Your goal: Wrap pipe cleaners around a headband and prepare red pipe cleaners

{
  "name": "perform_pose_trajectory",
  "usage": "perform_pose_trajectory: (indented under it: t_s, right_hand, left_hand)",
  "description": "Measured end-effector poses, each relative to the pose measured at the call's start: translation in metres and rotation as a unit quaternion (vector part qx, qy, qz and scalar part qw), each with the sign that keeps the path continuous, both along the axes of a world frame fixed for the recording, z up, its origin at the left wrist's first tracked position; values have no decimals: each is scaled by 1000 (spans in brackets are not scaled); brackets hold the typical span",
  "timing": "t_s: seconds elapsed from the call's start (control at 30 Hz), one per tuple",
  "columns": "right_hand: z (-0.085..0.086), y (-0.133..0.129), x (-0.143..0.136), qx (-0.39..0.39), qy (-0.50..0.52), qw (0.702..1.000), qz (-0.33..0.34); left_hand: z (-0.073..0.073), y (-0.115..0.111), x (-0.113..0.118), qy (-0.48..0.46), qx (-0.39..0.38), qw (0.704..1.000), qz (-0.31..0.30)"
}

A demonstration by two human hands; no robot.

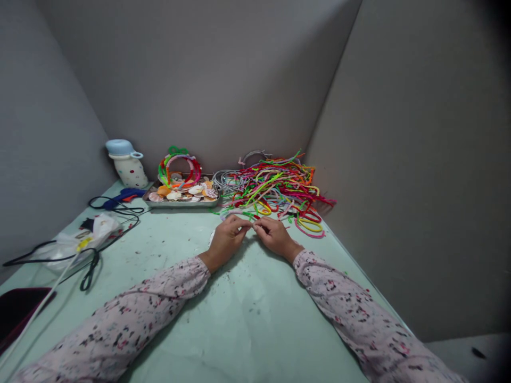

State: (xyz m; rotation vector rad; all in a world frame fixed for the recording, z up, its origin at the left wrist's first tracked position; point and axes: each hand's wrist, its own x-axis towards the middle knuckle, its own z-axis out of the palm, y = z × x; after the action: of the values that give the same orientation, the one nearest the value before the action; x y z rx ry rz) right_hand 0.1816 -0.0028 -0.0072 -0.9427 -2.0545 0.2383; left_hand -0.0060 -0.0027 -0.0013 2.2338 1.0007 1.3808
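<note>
My left hand [228, 238] and my right hand [275, 236] meet over the middle of the table, fingertips pinched together and almost touching. Between them is a thin pipe cleaner [245, 214], whose green and red stretch shows just above the fingers. The pinched part itself is covered by my fingertips. Right behind my hands lies a tangled heap of coloured pipe cleaners [275, 183]. Yellow, red and pink bent loops [310, 225] spill from it, beyond my right hand.
At the back, a metal tray [181, 204] holds seashells [195, 190], with a pipe-cleaner ring [179, 169] standing on them. Grey wire coils [229, 181] adjoin it. Leftward are a lidded bottle [128, 167], black cable [93, 266] and plastic bag [93, 234]. Walls enclose the green table [247, 324].
</note>
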Motion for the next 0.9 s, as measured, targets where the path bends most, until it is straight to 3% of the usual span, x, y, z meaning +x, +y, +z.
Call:
perform_pose_trajectory:
  t_s: [0.9]
  right_hand:
    - [-2, 0, 1, -3, -13, 1000, -5]
  left_hand:
    - [0, 3, 0, 51, -23, 998, 15]
